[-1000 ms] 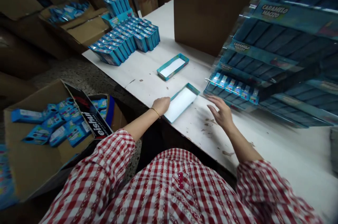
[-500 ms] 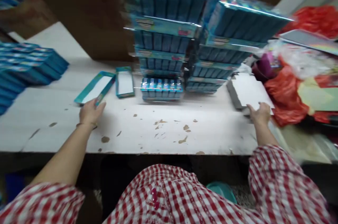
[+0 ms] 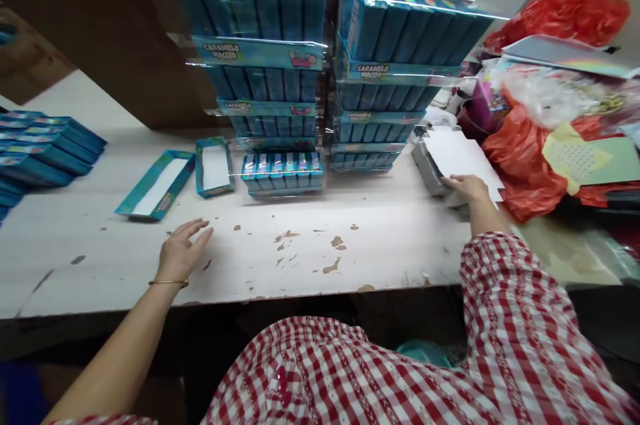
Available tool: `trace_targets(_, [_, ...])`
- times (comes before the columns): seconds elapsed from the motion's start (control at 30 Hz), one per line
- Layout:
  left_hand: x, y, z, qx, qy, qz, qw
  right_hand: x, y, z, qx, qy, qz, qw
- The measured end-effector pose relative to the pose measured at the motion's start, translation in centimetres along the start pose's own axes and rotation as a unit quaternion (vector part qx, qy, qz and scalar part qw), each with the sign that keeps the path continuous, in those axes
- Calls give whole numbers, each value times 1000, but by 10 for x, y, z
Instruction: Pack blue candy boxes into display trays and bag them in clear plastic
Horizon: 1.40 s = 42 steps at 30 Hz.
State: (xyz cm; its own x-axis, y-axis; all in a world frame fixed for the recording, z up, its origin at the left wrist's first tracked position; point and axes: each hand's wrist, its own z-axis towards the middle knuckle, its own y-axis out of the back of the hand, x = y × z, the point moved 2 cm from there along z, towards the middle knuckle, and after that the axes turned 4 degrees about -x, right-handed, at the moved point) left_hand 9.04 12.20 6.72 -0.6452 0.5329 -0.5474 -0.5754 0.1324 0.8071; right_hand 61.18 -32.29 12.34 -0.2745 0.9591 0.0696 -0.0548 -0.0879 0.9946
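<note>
My left hand (image 3: 184, 250) hovers over the front left of the table, fingers apart and holding nothing. Closest to it is a shallow blue tray box (image 3: 159, 186) with a white inside, and beside that lies a smaller blue tray box (image 3: 215, 168). On the right, my right hand (image 3: 469, 190) grips the near left edge of a stack of flat white cardboard blanks (image 3: 463, 158). Its fingertips are curled at the edge, and the part below them is blurred.
Clear-wrapped display boxes (image 3: 263, 55) of blue packs stand stacked at the back, with a second stack (image 3: 400, 71) alongside. Blue boxes (image 3: 45, 148) are piled at far left. Red plastic bags (image 3: 525, 158) and wrappings crowd the right. The white table (image 3: 300, 265) has chipped patches.
My left hand has let go of the longer blue tray box and drawn back toward the table's front. My right hand has moved from the stack's near top to its left edge. The view has shifted.
</note>
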Motion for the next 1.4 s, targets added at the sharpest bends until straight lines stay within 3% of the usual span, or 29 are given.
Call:
trace_targets(0.1, [-14, -2, -14, 27, -18, -45, 998, 0, 26, -26, -89, -58, -20, 994])
trace_targets(0.2, [-33, -4, -38, 67, -13, -104, 992, 15, 46, -93, -231, -51, -32, 971])
trace_targets(0.3, [-67, -3, -72, 146, 2, -204, 968, 51, 46, -189, -366, 55, -19, 929])
trace_targets(0.37, [-96, 1, -99, 236, 10, -301, 924, 88, 38, -252, -455, 143, 12, 879])
trace_targets(0.43, [-124, 6, -125, 315, 13, -419, 851, 134, 26, -304, -451, 283, 94, 842])
trace_targets(0.5, [-141, 8, -144, 331, 30, -519, 787, 184, 16, -343, -376, 423, 196, 801])
trace_targets(0.53, [-142, 7, -151, 312, 53, -550, 773, 209, 12, -358, -319, 479, 231, 784])
trace_targets(0.6, [-125, 0, -157, 216, 139, -579, 774, 254, 5, -378, -176, 563, 244, 770])
trace_targets(0.67, [-89, -9, -156, 94, 233, -575, 779, 288, -2, -386, -32, 624, 224, 748])
trace_targets(0.73, [-45, -15, -149, 30, 277, -550, 787, 309, -11, -381, 61, 665, 228, 708])
trace_targets(0.8, [-1, -13, -139, 19, 282, -460, 842, 321, -22, -366, 87, 672, 238, 696])
trace_targets(0.87, [36, -3, -132, -24, 277, -289, 916, 328, -39, -351, 86, 671, 202, 708])
trace_targets(0.93, [60, 10, -132, -74, 223, -133, 963, 333, -60, -347, 95, 700, 136, 695])
trace_targets(1.03, [79, 26, -147, -77, 55, -30, 995, 335, -87, -359, 95, 748, 69, 654])
trace_targets(1.1, [86, 30, -163, -12, -63, -11, 998, 334, -97, -367, 72, 755, 63, 649])
trace_targets(1.17, [91, 31, -176, 46, -133, 14, 990, 334, -103, -370, 50, 755, 68, 650])
trace_targets(1.27, [94, 27, -183, 48, -144, 61, 987, 337, -108, -363, 40, 761, 77, 643])
trace_targets(1.4, [82, 19, -172, 25, -156, 34, 987, 343, -108, -344, 57, 764, 82, 637])
